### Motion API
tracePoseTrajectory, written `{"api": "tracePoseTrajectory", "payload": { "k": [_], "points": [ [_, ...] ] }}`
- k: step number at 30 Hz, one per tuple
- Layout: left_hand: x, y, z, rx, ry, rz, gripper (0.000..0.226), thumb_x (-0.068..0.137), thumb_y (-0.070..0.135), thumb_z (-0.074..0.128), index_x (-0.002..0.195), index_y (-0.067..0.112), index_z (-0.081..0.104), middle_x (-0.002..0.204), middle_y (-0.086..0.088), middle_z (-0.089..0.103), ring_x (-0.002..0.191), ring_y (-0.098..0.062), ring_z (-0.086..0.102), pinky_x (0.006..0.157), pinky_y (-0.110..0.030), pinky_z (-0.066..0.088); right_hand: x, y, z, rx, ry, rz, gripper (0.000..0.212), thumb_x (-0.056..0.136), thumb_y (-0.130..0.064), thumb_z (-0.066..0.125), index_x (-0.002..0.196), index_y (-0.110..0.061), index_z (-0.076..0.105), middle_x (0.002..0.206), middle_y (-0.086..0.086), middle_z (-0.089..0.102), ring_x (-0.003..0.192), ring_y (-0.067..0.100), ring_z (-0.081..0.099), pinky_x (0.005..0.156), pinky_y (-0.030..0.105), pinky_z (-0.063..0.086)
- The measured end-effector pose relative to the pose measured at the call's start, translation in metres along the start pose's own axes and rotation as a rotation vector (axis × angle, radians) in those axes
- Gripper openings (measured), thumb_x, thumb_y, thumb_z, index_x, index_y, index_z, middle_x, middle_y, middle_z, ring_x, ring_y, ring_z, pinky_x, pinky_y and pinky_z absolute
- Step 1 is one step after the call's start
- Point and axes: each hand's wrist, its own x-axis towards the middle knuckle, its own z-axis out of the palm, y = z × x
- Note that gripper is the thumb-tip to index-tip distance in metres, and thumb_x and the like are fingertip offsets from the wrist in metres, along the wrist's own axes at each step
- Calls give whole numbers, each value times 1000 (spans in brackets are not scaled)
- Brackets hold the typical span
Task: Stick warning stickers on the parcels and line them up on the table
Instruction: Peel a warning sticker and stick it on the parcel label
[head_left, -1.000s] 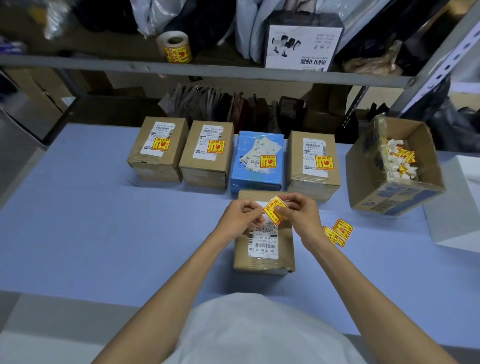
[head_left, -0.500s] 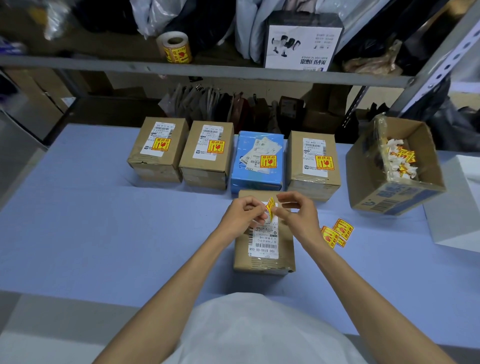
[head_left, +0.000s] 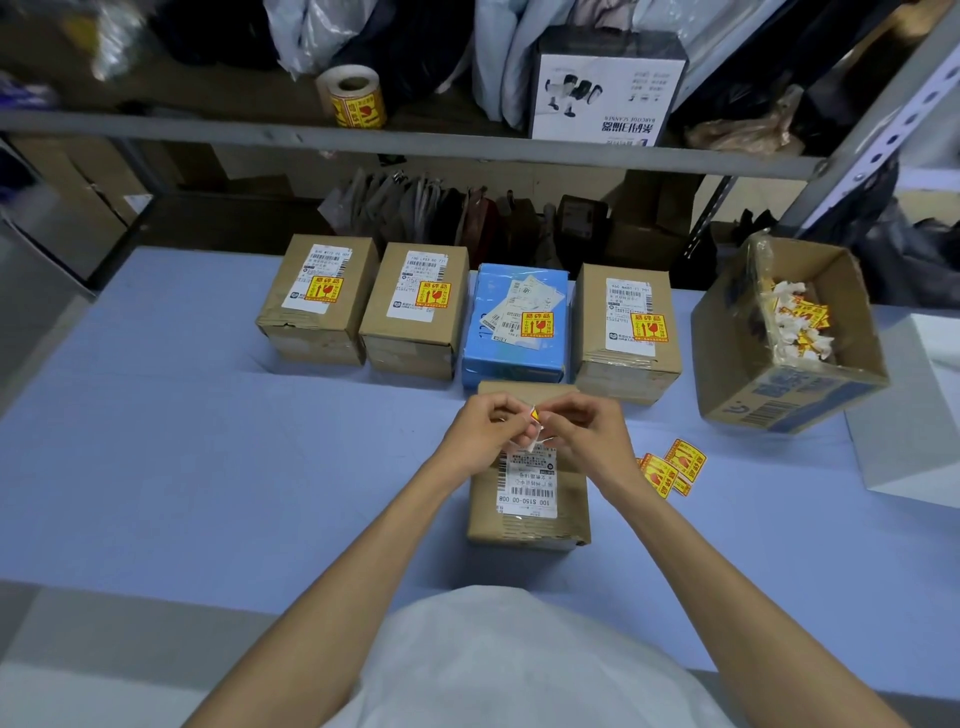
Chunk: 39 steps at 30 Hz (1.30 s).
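A brown parcel (head_left: 530, 522) with a white shipping label lies on the blue table (head_left: 208, 467) right in front of me. Above its far end my left hand (head_left: 480, 428) and my right hand (head_left: 582, 431) meet, both pinching one yellow-and-red warning sticker (head_left: 535, 423) and its white backing paper. Only a small corner of the sticker shows between the fingers. Behind stands a row of stickered parcels: a brown one (head_left: 319, 299), another brown one (head_left: 415, 309), a blue one (head_left: 517, 325) and a brown one (head_left: 628, 332).
Loose warning stickers (head_left: 672, 467) lie on the table right of my right hand. An open carton (head_left: 779, 332) with crumpled backing papers stands at the right. A sticker roll (head_left: 353, 96) and a scanner box (head_left: 605, 83) sit on the shelf behind. A white box (head_left: 930, 410) is at the far right.
The sticker faced me flat, then turned edge-on; now it is mostly hidden between my fingers with white backing hanging below. My hands have drawn closer together. The parcels have not moved.
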Motion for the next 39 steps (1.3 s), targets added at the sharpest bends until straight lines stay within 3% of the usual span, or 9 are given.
{"api": "tracePoseTrajectory", "payload": {
  "k": [5, 9, 13, 18, 25, 31, 34, 39],
  "points": [
    [0, 0, 0, -27, 14, 9, 8, 90, 7, 62, 83, 11, 64, 74, -5, 70, 62, -12, 65, 64, -26, 57, -1, -3, 0, 1, 0, 18, 6, 83, 1, 67, 86, -3, 70, 79, 13, 72, 71, 23, 72, 69, 36, 59],
    [-2, 2, 0, -40, 10, 12, 11, 91, 4, 59, 81, 8, 61, 74, -9, 68, 65, -14, 65, 67, -29, 60, -2, -6, 0, 4, -16, 19, 7, 82, -1, 69, 83, -8, 71, 77, 12, 72, 71, 24, 71, 68, 36, 59],
    [-1, 0, -1, -26, 17, 16, 11, 90, 5, 61, 81, 9, 63, 72, -7, 69, 66, -17, 66, 76, -41, 58, -3, -6, 0, 12, -19, 25, 7, 82, 0, 69, 83, -8, 71, 77, 12, 72, 70, 22, 71, 69, 37, 58],
    [0, -1, -1, -30, 11, -8, 9, 90, 5, 61, 84, 10, 65, 76, -10, 70, 65, -17, 69, 70, -30, 59, -2, -4, 0, 12, 1, 51, 9, 80, 1, 71, 88, -2, 70, 84, 17, 72, 78, 25, 71, 72, 39, 60],
    [-1, -1, -1, 20, 14, 16, 7, 90, 9, 63, 83, 13, 63, 79, -10, 71, 72, -21, 70, 74, -33, 59, -3, -6, 0, 16, 10, 67, 16, 81, 1, 70, 97, -1, 67, 79, 13, 74, 73, 20, 72, 69, 33, 60],
    [1, 0, -1, 45, 56, 14, 8, 90, 6, 59, 85, 12, 61, 84, -10, 69, 71, -19, 69, 77, -36, 59, -1, -6, 0, 25, 104, 83, 14, 84, 6, 61, 87, -6, 68, 80, 17, 71, 66, 19, 70, 62, 26, 57],
    [3, 0, -5, 74, 147, -18, 12, 92, 11, 53, 83, 18, 57, 89, -5, 69, 79, -21, 70, 77, -37, 55, 0, -7, -1, 76, 200, 101, 12, 86, 7, 57, 90, -3, 64, 76, 13, 69, 56, 12, 67, 53, 20, 54],
    [3, 1, -1, 129, 142, -20, 17, 88, 27, 65, 80, 18, 53, 89, -2, 65, 84, -18, 66, 78, -39, 53, -1, -12, 1, 67, 134, 75, 10, 86, 9, 58, 92, 2, 62, 73, 13, 67, 55, 14, 66, 56, 23, 55]
  ]
}}
